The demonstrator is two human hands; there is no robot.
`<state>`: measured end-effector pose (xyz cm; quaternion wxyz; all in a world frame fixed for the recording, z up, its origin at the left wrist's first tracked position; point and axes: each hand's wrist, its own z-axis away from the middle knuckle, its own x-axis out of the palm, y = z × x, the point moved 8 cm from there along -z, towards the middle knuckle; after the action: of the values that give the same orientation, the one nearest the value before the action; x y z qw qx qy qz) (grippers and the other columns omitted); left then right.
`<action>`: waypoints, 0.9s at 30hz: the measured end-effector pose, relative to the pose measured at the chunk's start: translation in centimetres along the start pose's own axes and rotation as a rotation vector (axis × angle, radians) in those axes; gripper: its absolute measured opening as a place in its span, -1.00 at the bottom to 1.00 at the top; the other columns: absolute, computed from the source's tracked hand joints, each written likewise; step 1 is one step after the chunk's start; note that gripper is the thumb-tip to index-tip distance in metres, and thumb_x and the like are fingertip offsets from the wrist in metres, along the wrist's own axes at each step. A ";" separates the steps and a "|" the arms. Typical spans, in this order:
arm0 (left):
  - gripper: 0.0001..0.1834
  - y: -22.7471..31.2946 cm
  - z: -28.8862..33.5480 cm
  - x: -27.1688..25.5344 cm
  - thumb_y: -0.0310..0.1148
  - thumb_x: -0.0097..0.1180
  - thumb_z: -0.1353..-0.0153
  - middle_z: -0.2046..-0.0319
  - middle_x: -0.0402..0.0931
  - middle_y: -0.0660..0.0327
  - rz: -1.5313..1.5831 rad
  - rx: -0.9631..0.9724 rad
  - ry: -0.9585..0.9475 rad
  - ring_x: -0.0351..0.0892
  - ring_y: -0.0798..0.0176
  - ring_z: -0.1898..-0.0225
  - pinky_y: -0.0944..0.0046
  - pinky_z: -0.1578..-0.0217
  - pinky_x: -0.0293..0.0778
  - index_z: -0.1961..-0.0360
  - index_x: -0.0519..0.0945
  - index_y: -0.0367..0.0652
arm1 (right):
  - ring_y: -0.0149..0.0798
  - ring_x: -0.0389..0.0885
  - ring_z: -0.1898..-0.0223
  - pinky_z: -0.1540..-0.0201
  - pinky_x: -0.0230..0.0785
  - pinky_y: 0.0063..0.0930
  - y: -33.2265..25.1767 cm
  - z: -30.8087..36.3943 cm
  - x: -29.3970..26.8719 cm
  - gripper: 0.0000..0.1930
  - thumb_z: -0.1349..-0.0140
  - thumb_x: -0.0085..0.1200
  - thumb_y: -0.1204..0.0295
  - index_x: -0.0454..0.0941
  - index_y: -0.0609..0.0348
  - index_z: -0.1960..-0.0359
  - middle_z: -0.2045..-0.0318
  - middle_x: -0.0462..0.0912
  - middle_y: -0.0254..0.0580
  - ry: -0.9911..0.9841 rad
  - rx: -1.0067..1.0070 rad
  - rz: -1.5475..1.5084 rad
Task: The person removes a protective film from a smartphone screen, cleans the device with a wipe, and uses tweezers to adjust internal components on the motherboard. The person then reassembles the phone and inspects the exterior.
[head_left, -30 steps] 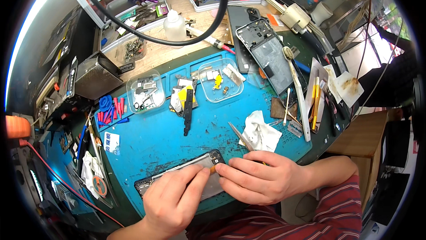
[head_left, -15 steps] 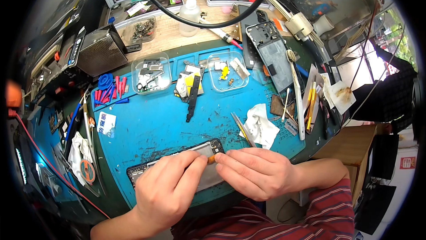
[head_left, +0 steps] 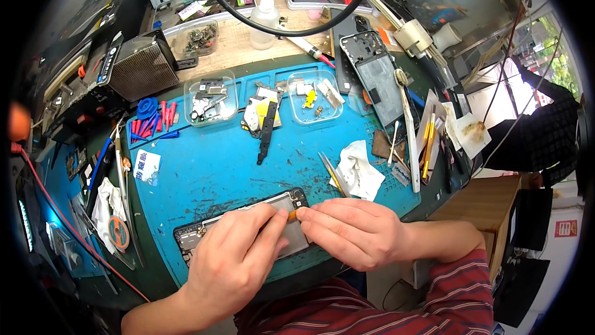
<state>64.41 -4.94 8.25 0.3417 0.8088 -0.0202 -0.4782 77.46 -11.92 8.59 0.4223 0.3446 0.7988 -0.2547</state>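
Note:
Over a phone frame (head_left: 299, 195) near the mat's front edge, both my hands meet fingertip to fingertip. Between them is a small orange-brown strip, which looks like a flex cable (head_left: 293, 215). My left hand (head_left: 238, 248) pinches its left end, thumb against forefinger. From the other side my right hand (head_left: 356, 234) grips the right end with its fingers pressed together. The frame has a dark rim and a grey inner plate; my left hand hides much of it. Tweezers (head_left: 334, 174) and a crumpled white tissue (head_left: 359, 172) lie just beyond my right hand.
On the blue mat (head_left: 198, 180) stand a clear parts box (head_left: 211, 118) and a second clear box (head_left: 331, 118), with a black strip (head_left: 268, 133) between them. A phone housing (head_left: 378, 81) leans at the back right. A black cable loop (head_left: 279, 32) hangs across the top.
The view has shifted slightly. My hands keep the same pinch on the flex cable, and the phone frame stays beneath them.

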 end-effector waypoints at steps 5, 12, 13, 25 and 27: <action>-0.42 0.4 0.3 0.2 -0.59 0.44 0.04 0.01 0.57 0.05 -0.017 -0.008 -0.024 0.60 -0.02 0.11 0.08 0.12 0.55 -0.10 0.65 -0.38 | -0.15 0.77 0.06 0.01 0.69 -0.34 0.0 0.0 -0.2 -0.75 -0.19 0.21 0.47 0.67 0.37 0.13 0.04 0.76 0.02 0.021 -0.004 -0.014; -0.54 0.5 0.0 -0.3 -0.47 0.34 -0.08 0.06 0.60 0.12 -0.114 0.026 0.075 0.63 0.12 0.19 0.19 0.23 0.58 -0.06 0.69 -0.34 | -0.08 0.80 0.11 0.17 0.71 -0.29 1.6 0.5 -0.1 -0.65 -0.12 0.25 0.59 0.63 0.39 0.01 0.05 0.77 0.01 0.074 0.060 -0.240; -0.55 0.5 -0.2 -0.2 -0.47 0.33 -0.06 0.08 0.61 0.13 -0.122 0.046 0.098 0.63 0.13 0.21 0.20 0.25 0.58 -0.04 0.70 -0.32 | -0.07 0.81 0.12 0.18 0.71 -0.29 1.9 0.8 0.1 -0.64 -0.12 0.25 0.61 0.63 0.40 0.00 0.05 0.77 0.01 0.089 0.078 -0.256; -0.79 0.3 -1.4 0.0 -0.54 0.42 -0.05 0.28 0.68 0.27 -0.113 0.048 0.205 0.62 0.17 0.36 0.21 0.37 0.54 0.25 0.72 -0.14 | -0.04 0.75 0.24 0.20 0.63 -0.29 2.8 0.9 0.1 -0.66 -0.21 0.30 0.69 0.59 0.34 -0.04 0.21 0.74 -0.06 0.130 0.229 -0.407; -0.78 0.3 -1.3 0.1 -0.53 0.42 -0.03 0.29 0.67 0.30 -0.132 0.061 0.211 0.62 0.20 0.37 0.23 0.38 0.54 0.25 0.73 -0.12 | -0.04 0.76 0.24 0.21 0.62 -0.31 3.1 0.8 0.0 -0.66 -0.23 0.28 0.69 0.56 0.33 -0.05 0.20 0.76 -0.08 0.120 0.254 -0.425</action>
<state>65.55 -4.53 8.78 0.2851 0.8642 0.0546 -0.4111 80.20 -10.54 7.77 0.2645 0.2338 0.8384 -0.4154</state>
